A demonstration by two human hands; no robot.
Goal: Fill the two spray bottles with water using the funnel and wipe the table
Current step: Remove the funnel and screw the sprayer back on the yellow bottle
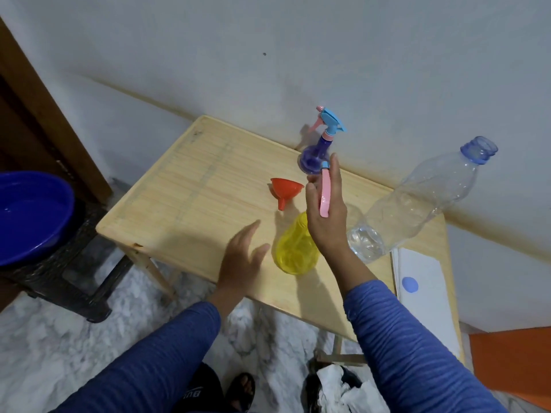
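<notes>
Wooden table (190, 186), pale slatted top, set against a grey-white wall; marbled floor below.

Item 1. Yellow spray bottle (293, 248): near front edge of table, head removed, neck open. Appears to lean with its neck toward the wall; whether it stands or lies I cannot tell, as the right hand covers the neck.

Item 2. Purple spray bottle (313, 158): upright at the back by the wall, blue and pink spray head fitted.

Item 3. Orange funnel (284, 190): on its side between the two bottles, wide mouth toward the wall, spout toward the front edge.

Item 4. Clear plastic water bottle (417, 201): cap off, tilted, a little water in its base; right of the yellow bottle.

Item 5. Blue basin (29, 216): on a dark stool left of the table, holding water.

Item 6. White sheet (423, 293): right end of table.

Right hand (326, 204): raised over the yellow bottle's neck, fingers pinching a pink and blue spray head (324, 193), its length running front to back.

Left hand (243, 257): fingers spread, empty, hovering just left of the yellow bottle.

Key relation: funnel lies just beyond and left of the right hand, well ahead of the left. The free left hand looks better placed to take it; its spout must then turn down into the open neck.
</notes>
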